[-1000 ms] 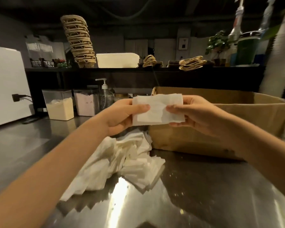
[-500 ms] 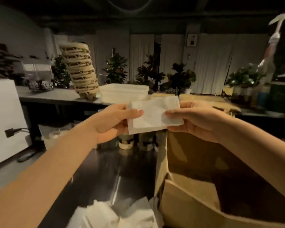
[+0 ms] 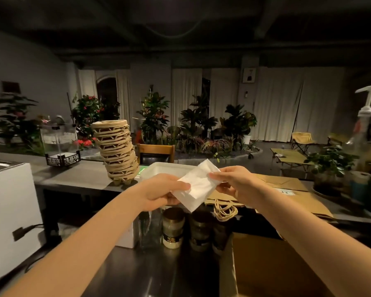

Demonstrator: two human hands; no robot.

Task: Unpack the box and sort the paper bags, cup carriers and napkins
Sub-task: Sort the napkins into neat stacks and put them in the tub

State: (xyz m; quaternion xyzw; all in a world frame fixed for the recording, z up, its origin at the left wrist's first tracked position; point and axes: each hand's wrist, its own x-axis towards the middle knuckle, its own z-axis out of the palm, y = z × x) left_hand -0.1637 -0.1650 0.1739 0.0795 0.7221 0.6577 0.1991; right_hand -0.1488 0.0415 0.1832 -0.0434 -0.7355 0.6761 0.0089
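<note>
White folded paper napkin stack (image 3: 198,187) has been lifted from level to tilted.
It is pinched at both ends by left hand (image 3: 163,192) and right hand (image 3: 238,185), over the white rectangular tub (image 3: 156,168) at the raised counter's near edge; deposit there is judged imminent.

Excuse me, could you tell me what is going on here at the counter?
A person is unpacking supplies and holds a small stack of white napkins up in front of them, the left hand gripping its lower end and the right hand pinching its upper end. On the shelf behind stand a tall stack of cup carriers and a white tub, with paper bags lying flat to the right. The open box sits at lower right.
</note>
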